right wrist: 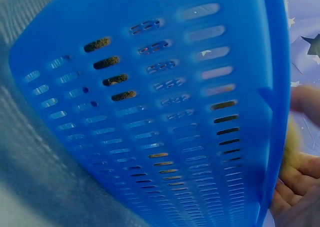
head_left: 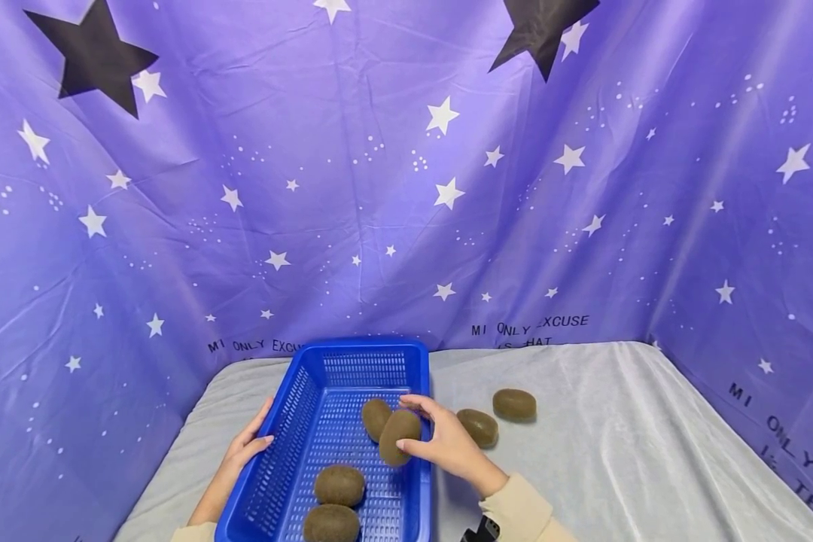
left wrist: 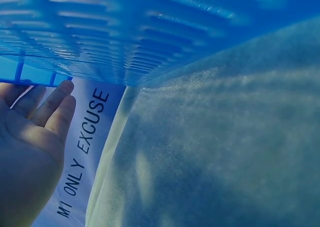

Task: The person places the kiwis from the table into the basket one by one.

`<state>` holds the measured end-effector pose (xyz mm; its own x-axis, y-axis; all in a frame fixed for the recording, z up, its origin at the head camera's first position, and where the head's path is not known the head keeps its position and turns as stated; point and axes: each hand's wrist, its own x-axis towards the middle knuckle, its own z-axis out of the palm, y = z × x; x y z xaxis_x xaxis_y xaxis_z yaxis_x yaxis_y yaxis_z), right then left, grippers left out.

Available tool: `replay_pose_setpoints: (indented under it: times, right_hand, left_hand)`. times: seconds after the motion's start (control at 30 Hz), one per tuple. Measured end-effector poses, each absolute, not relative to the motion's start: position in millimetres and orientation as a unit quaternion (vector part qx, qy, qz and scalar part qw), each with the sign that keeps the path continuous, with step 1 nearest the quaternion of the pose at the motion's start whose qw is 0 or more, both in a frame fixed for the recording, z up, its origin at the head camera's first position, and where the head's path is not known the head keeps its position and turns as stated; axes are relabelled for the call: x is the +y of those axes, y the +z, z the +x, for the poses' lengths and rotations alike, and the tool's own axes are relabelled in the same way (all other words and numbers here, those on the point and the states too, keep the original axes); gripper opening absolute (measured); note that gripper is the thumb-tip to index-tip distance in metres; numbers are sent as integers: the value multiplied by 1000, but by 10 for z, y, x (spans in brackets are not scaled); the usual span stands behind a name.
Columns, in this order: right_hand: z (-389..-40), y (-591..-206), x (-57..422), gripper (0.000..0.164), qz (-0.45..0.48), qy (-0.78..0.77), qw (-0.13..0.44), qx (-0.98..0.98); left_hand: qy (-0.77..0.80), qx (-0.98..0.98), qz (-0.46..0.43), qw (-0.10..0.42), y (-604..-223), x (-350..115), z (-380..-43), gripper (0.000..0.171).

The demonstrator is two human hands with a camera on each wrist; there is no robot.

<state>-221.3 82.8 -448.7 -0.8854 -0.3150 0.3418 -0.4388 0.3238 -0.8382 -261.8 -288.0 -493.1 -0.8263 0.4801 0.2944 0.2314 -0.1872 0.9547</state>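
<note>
My right hand pinches a brown kiwi between thumb and fingers over the right side of a blue plastic basket. Another kiwi lies in the basket, partly behind the held one. Nearer to me in the basket are two more kiwis, one just beyond the other. My left hand grips the basket's left rim, its thumb over the edge. In the right wrist view, the basket wall covers most of the scene, and the held kiwi shows only partly beside the fingers.
Right of the basket, two kiwis lie on the pale grey cloth: one beside my right hand, the other farther back. A purple curtain with stars and lettering surrounds the table at the back and sides.
</note>
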Motion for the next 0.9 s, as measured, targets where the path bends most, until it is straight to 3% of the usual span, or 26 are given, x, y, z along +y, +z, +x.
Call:
replay_pose_setpoints:
  times: [0.17, 0.4, 0.9]
  right_hand:
    - [-2226, -4496, 840, 58, 236, 541, 61, -805]
    - [-2215, -4526, 908, 57, 226, 542, 74, -806]
    - [-2227, -4728, 1327, 52, 177, 547, 120, -809]
  left_hand:
    - [721, 631, 269, 98, -4924, -2884, -2604, 62]
    - [713, 622, 316, 72, -4966, -2886, -2631, 62]
    - [699, 649, 297, 37, -4950, -2860, -2629, 60]
